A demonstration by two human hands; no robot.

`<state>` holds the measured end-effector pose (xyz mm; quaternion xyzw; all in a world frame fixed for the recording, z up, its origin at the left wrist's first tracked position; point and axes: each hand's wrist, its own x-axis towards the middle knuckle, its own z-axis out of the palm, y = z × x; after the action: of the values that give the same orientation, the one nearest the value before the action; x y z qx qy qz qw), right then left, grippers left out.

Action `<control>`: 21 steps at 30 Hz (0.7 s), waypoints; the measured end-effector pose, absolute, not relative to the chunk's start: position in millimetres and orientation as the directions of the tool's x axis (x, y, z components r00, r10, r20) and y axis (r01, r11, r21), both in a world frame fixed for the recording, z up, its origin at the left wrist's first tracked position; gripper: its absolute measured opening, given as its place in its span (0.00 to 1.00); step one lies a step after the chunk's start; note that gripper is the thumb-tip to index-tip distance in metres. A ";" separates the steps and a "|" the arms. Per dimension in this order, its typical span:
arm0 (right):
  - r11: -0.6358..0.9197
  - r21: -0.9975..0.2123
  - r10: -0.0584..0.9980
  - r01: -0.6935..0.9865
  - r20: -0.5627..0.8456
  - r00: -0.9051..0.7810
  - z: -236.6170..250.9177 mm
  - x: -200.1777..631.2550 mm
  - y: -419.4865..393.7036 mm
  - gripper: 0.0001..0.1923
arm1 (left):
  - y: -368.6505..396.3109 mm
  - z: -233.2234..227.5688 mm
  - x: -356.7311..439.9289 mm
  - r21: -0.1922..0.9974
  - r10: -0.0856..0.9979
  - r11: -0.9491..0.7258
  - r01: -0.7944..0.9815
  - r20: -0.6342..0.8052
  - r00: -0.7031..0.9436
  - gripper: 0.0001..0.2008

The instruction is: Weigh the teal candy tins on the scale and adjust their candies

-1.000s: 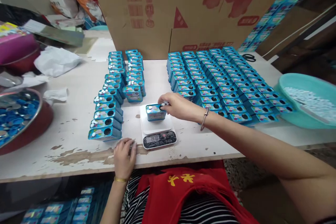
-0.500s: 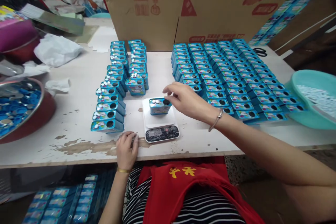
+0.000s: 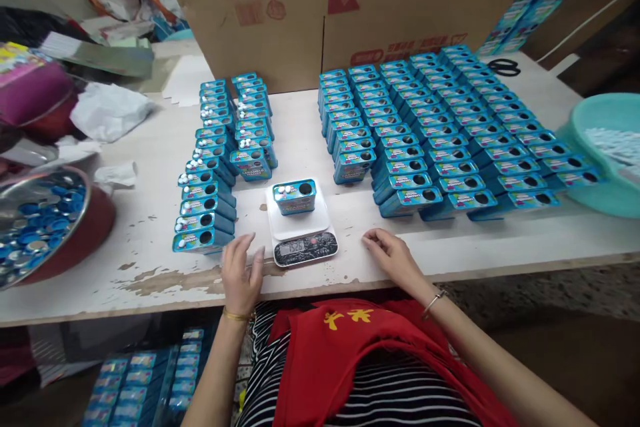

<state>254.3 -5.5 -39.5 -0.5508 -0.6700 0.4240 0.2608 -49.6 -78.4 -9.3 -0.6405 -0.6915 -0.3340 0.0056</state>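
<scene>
A blue tin point(image 3: 295, 199) stands on the white pan of a small digital scale point(image 3: 303, 225). The tin's top has a dark round hole, with a few white pellets point(image 3: 285, 190) beside it. The scale's display point(image 3: 293, 247) is lit and seems to read about 1526. My left hand point(image 3: 243, 272) rests on the table left of the scale, thumb and fingers apart, near the front tin point(image 3: 200, 240) of the left rows. Right of the scale, my right hand point(image 3: 395, 257) lies by the table edge with fingers curled together; anything inside them is hidden.
Many blue tins point(image 3: 410, 177) stand in rows at right, before a cardboard box point(image 3: 280, 47). A turquoise basin point(image 3: 590, 193) at far right holds white pellets. At left, a red bowl point(image 3: 100, 213) holds blue-and-silver caps. Black scissors point(image 3: 504, 67) lie at back right.
My right hand has left the tin on the scale and come down to the table at right. My left hand's fingers have spread. The display shows a different number. The view has shifted slightly.
</scene>
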 end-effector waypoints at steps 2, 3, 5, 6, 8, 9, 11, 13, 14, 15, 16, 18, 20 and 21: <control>0.061 -0.864 0.966 0.500 -0.076 -0.249 -42.6 255.3 -8.9 0.10 | -64.1 11.4 -42.9 0.367 0.868 -0.084 0.926 0.484 -0.113 0.18; 0.072 -0.865 0.968 0.497 -0.059 -0.243 -42.5 254.6 -9.5 0.10 | -56.3 20.8 -39.8 0.324 0.864 -0.106 0.940 0.497 -0.074 0.20; 0.096 -0.866 0.972 0.491 -0.026 -0.235 -41.3 252.2 -9.4 0.10 | -40.9 36.0 -34.8 0.242 0.862 -0.155 0.958 0.507 0.012 0.23; 0.109 -0.866 0.972 0.488 -0.011 -0.236 -40.6 251.0 -9.3 0.10 | -33.9 41.5 -32.9 0.205 0.861 -0.181 0.962 0.505 0.054 0.25; 0.126 -0.868 0.971 0.481 0.008 -0.239 -40.1 249.7 -9.5 0.10 | -22.5 48.5 -30.0 0.147 0.866 -0.218 0.965 0.485 0.122 0.26; 0.128 -0.871 0.971 0.474 0.014 -0.238 -40.3 249.5 -9.7 0.10 | -18.2 50.3 -28.6 0.127 0.872 -0.229 0.965 0.467 0.146 0.27; 0.125 -0.880 0.972 0.459 0.017 -0.233 -41.6 250.2 -10.0 0.09 | -12.2 51.9 -24.8 0.099 0.891 -0.232 0.968 0.420 0.171 0.26; 0.123 -0.886 0.973 0.448 0.019 -0.230 -43.5 251.2 -9.6 0.09 | -8.1 51.7 -18.5 0.086 0.905 -0.227 0.970 0.387 0.177 0.25; 0.122 -0.888 0.973 0.443 0.018 -0.232 -44.5 251.4 -9.1 0.09 | -6.2 51.2 -14.4 0.083 0.908 -0.228 0.970 0.378 0.181 0.25; 0.122 -0.891 0.972 0.438 0.017 -0.236 -45.6 251.3 -8.5 0.09 | -4.2 50.5 -10.1 0.080 0.908 -0.231 0.970 0.375 0.185 0.24; 0.120 -0.893 0.971 0.433 0.014 -0.239 -46.5 250.8 -8.0 0.09 | -2.0 49.8 -5.8 0.078 0.907 -0.238 0.968 0.376 0.193 0.24; 0.114 -0.899 0.969 0.422 0.008 -0.245 -47.0 248.6 -7.9 0.09 | 2.6 48.5 0.9 0.070 0.900 -0.264 0.962 0.377 0.220 0.24; 0.094 -0.913 0.968 0.398 -0.011 -0.253 -43.2 247.3 -9.0 0.09 | 6.0 49.7 3.8 0.069 0.891 -0.294 0.953 0.380 0.247 0.24; 0.071 -0.925 0.966 0.372 -0.029 -0.256 -38.6 248.4 -9.4 0.10 | 6.6 52.2 4.3 0.078 0.887 -0.300 0.951 0.389 0.248 0.24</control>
<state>248.4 -9.4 -38.6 -0.5126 -0.6529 0.4491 0.3307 4.3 6.6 52.2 -0.7853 -0.5851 -0.1830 0.0865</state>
